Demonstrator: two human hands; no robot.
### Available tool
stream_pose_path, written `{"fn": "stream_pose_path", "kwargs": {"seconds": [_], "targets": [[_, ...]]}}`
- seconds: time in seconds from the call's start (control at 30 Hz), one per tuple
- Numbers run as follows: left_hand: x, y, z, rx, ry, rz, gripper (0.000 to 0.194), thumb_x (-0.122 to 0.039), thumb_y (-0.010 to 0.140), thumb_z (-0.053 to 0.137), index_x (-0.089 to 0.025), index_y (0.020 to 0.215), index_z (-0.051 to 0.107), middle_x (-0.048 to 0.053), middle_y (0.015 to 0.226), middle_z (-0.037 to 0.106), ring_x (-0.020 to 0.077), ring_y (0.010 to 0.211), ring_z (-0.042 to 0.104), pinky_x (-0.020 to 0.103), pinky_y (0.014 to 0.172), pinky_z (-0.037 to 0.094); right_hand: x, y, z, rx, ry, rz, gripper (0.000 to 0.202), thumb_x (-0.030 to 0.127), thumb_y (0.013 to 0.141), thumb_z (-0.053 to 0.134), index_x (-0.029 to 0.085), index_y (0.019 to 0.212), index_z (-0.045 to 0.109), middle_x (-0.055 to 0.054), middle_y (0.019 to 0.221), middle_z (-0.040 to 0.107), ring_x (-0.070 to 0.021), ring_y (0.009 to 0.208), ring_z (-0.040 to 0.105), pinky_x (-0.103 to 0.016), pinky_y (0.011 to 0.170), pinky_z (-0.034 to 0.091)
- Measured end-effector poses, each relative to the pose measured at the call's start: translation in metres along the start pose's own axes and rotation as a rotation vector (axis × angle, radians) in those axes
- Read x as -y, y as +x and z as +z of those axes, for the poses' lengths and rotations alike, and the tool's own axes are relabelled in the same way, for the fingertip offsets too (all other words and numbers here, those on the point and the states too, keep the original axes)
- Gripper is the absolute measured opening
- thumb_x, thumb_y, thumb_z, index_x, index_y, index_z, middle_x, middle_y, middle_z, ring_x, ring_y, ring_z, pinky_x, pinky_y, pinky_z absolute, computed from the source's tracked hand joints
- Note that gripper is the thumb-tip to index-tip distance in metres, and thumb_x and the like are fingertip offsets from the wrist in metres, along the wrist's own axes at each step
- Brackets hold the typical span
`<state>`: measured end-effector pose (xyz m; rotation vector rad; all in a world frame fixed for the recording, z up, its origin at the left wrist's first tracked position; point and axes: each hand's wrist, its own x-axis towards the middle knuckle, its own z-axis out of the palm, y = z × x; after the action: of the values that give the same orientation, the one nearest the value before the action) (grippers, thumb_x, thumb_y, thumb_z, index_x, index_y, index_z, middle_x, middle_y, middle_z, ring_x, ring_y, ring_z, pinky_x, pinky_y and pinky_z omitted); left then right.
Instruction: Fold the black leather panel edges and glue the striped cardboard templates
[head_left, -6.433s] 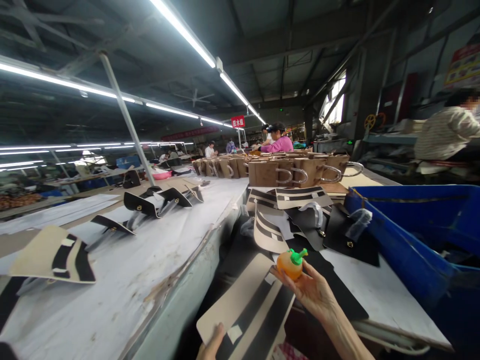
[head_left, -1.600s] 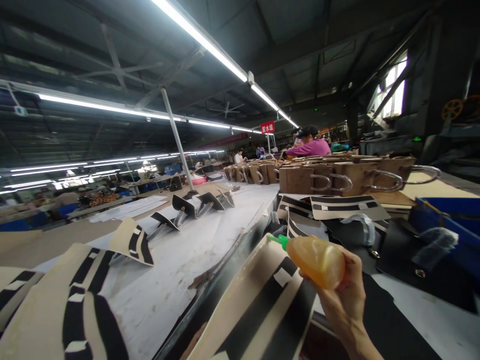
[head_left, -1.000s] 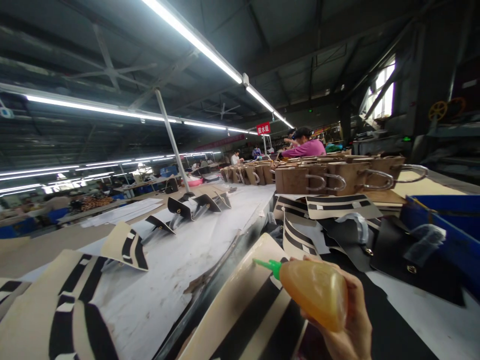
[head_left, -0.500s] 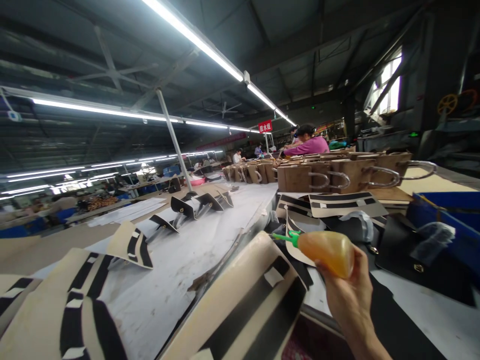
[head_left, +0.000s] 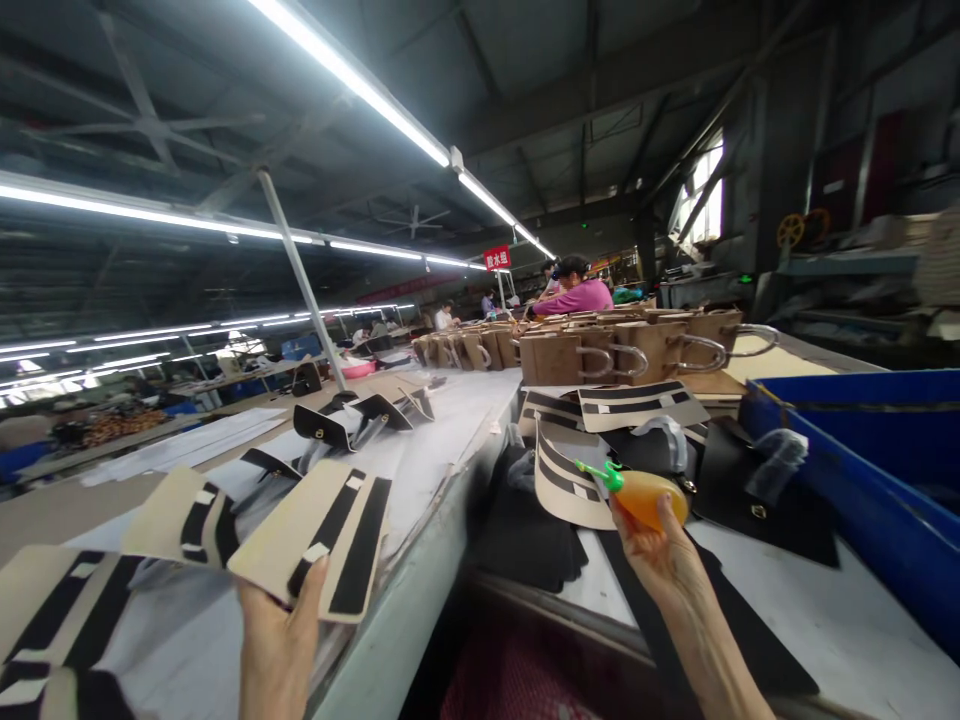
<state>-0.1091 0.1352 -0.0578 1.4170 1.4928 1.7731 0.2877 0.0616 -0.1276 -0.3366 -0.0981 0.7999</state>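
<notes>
My left hand (head_left: 281, 635) grips the near edge of a cream bag flap (head_left: 300, 525), thumb on top and fingers underneath. Two black strips and small white tabs mark that flap, which is tilted above the left table. In my right hand (head_left: 667, 560) is a glue bottle (head_left: 646, 497), soft and amber, its green nozzle pointing left. The nozzle appears in front of a curved cream flap (head_left: 559, 485) on the right table; whether they touch I cannot tell. Further striped flaps (head_left: 176, 515) lie at the left, beside black flaps with metal clasps (head_left: 322, 428).
A blue bin (head_left: 862, 480) stands at the right. Brown bag bodies with wrapped handles (head_left: 555, 360) line the table ahead. Black pieces (head_left: 529, 535) lie on the right table. A gap separates the two tables. A person in a pink top (head_left: 581, 298) is farther back.
The flap close in front of me has moved left and away, and my left hand now shows beneath it. The glue bottle stays in my right hand. My view has turned right.
</notes>
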Motion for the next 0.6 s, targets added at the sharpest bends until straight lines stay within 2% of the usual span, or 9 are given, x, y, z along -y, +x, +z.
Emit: {"fn": "stream_pose_path", "kwargs": {"seconds": [0.1,0.17,0.2,0.23,0.3,0.33,0.47,0.53,0.6], "targets": [[-0.006,-0.016,0.007,-0.270,0.289,0.018,0.120,-0.050,0.065,0.085,-0.007,0.156,0.020,0.034,0.147,0.046,0.0529,0.123,0.055,0.075,0.101,0.041,-0.003,0.003,-0.009,0.011,0.018,0.003,0.044,0.029,0.067,0.093,0.018,0.103,0.070,-0.004,0.108,0.076,-0.0205,0.099,0.075,-0.031,0.088,0.064],[-0.009,-0.037,0.022,-0.369,0.320,0.249,0.101,-0.049,0.074,0.080,-0.007,0.152,0.032,0.032,0.148,0.043,0.0515,0.134,0.044,0.071,0.109,0.035,-0.004,0.003,-0.010,0.021,0.022,-0.002,0.043,0.030,0.069,0.092,0.020,0.104,0.070,-0.004,0.112,0.075,-0.0211,0.103,0.074,-0.033,0.091,0.063],[-0.011,-0.049,0.037,-0.312,0.306,0.401,0.085,-0.047,0.082,0.074,-0.007,0.149,0.040,0.029,0.145,0.046,0.0466,0.138,0.042,0.064,0.113,0.034,-0.003,0.001,-0.010,0.025,0.020,-0.003,0.043,0.030,0.070,0.092,0.020,0.105,0.070,-0.004,0.113,0.075,-0.0215,0.105,0.073,-0.033,0.092,0.063],[-0.012,-0.059,0.055,-0.144,0.266,0.512,0.069,-0.045,0.089,0.066,-0.010,0.145,0.045,0.026,0.142,0.051,0.0415,0.135,0.046,0.060,0.115,0.034,-0.003,0.000,-0.009,0.029,0.017,-0.002,0.042,0.031,0.071,0.091,0.021,0.105,0.070,-0.004,0.114,0.075,-0.0216,0.107,0.073,-0.034,0.093,0.063],[-0.014,-0.076,0.102,0.309,0.167,0.496,0.057,-0.041,0.097,0.054,-0.011,0.144,0.044,0.024,0.141,0.054,0.0352,0.133,0.049,0.054,0.113,0.038,-0.002,-0.005,-0.006,0.038,0.012,0.002,0.041,0.032,0.073,0.090,0.021,0.107,0.070,-0.004,0.116,0.075,-0.0214,0.109,0.072,-0.034,0.094,0.062],[-0.015,-0.081,0.129,0.422,0.167,0.466,0.055,-0.039,0.098,0.052,-0.009,0.144,0.044,0.023,0.142,0.054,0.0338,0.133,0.050,0.051,0.111,0.041,0.000,-0.007,-0.004,0.042,0.010,0.003,0.040,0.032,0.074,0.089,0.022,0.108,0.070,-0.003,0.116,0.075,-0.0209,0.109,0.072,-0.034,0.094,0.062],[-0.007,-0.080,0.226,0.636,0.234,0.313,0.068,-0.033,0.085,0.075,-0.005,0.141,0.048,0.026,0.136,0.059,0.0380,0.127,0.056,0.054,0.108,0.044,0.012,-0.013,-0.001,0.088,-0.015,0.048,0.040,0.030,0.074,0.089,0.024,0.109,0.070,-0.003,0.117,0.075,-0.0207,0.107,0.073,-0.034,0.093,0.063],[-0.002,-0.074,0.257,0.727,0.237,0.238,0.049,-0.034,0.088,0.073,-0.014,0.130,0.059,0.015,0.122,0.068,0.0291,0.111,0.066,0.050,0.098,0.053,0.023,-0.011,0.000,0.147,-0.058,0.099,0.044,0.031,0.074,0.090,0.024,0.112,0.069,-0.004,0.120,0.074,-0.0211,0.109,0.073,-0.034,0.093,0.063],[0.000,-0.067,0.275,0.782,0.200,0.195,0.028,-0.037,0.094,0.065,-0.017,0.114,0.066,0.007,0.108,0.071,0.0207,0.096,0.069,0.043,0.089,0.057,0.034,-0.007,0.004,0.201,-0.112,0.133,0.047,0.031,0.073,0.090,0.024,0.114,0.068,-0.005,0.121,0.073,-0.0217,0.109,0.072,-0.033,0.092,0.063]]}}
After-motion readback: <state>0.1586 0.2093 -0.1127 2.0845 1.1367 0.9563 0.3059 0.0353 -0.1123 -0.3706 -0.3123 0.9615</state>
